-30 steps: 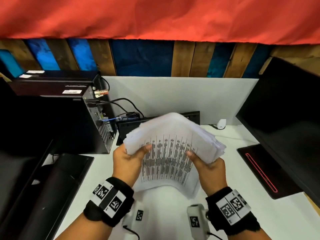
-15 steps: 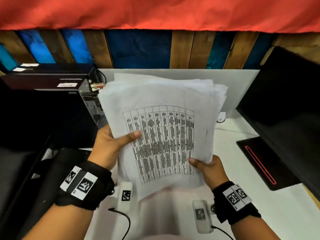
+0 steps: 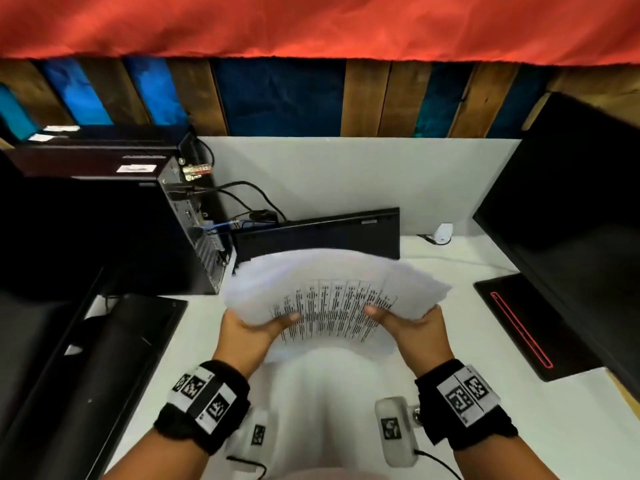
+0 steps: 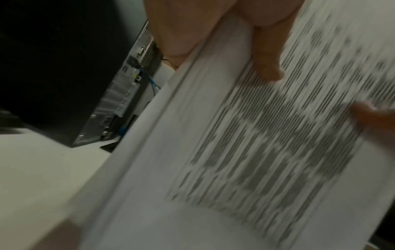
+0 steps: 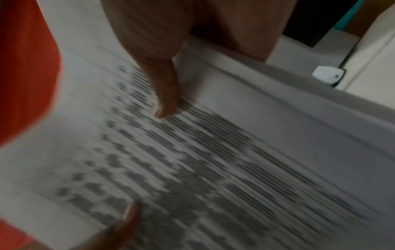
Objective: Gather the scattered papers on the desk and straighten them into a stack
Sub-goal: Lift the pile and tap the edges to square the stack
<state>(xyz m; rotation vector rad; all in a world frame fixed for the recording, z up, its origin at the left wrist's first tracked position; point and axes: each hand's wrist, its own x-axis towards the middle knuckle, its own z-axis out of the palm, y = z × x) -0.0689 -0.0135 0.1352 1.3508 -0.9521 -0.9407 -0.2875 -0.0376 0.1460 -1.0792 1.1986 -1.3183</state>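
A stack of papers (image 3: 332,299) sits at the centre above the bench (image 3: 433,393), gripped by the left hand (image 3: 249,332) at 9 o'clock and the right hand (image 3: 412,327) at 3 o'clock. A computer tower (image 3: 104,233) stands at 10 o'clock, a keyboard (image 3: 322,233) leans at 12 o'clock behind the papers, and a monitor (image 3: 571,220) stands at 2 o'clock.

The left hand (image 4: 213,28) fills the top centre of the frame, its thumb (image 4: 268,55) lying on the printed face of the papers (image 4: 245,160) while the rest of the hand sits behind their edge. The papers run as a thick, blurred sheaf from the upper right down to the lower left, the top sheet covered in rows of dark smeared print. At the right edge a fingertip of the right hand (image 4: 376,116) touches the same sheet. In the upper left stands a black computer tower (image 4: 64,84), its rear panel holding a blue cable (image 4: 152,82). Pale desk (image 4: 38,177) shows at lower left.
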